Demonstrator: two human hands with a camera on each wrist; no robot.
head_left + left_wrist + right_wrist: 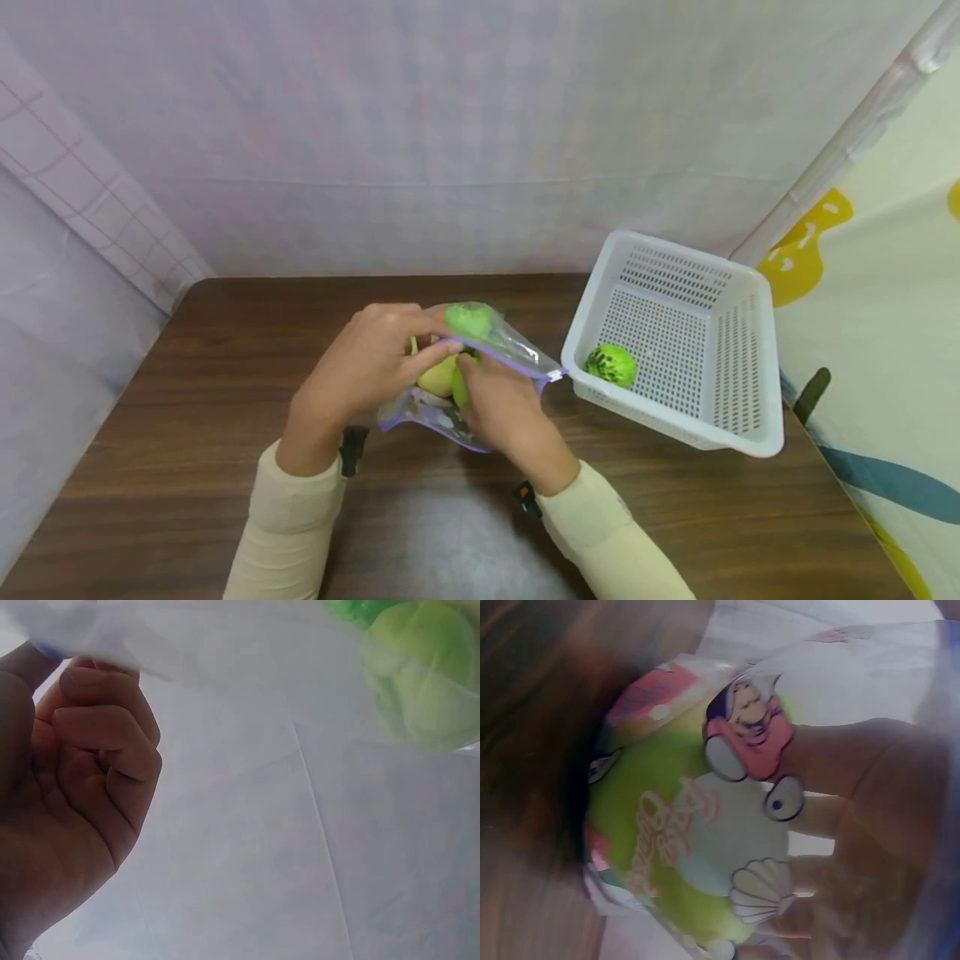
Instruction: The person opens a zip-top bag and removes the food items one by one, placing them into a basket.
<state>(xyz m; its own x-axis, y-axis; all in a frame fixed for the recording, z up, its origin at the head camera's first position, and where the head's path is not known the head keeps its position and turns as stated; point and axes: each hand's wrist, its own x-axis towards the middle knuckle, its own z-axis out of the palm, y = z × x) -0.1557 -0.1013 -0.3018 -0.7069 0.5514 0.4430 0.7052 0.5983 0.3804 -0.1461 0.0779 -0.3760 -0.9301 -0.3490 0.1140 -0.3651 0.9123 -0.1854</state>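
A clear zip bag [517,346] with a purple-edged mouth and a white slider lies in the middle of the table. My left hand [367,358] pinches the bag's rim between thumb and fingers; in the left wrist view its other fingers curl beneath. Down inside the mouth is my right hand [502,400], its fingers round a green fruit [645,795], seen through the bag's printed cartoon film. Also in the bag are a pale yellow-green fruit [437,379] and a bright green round piece [468,319] at the far side. The right fingertips are partly hidden.
A white perforated basket [667,429] stands right of the bag, close to the slider. In its near left corner sits a green dark-speckled ball-shaped fruit [611,365]. The brown wooden table [187,433] meets a pale hanging cloth [420,225] at the back.
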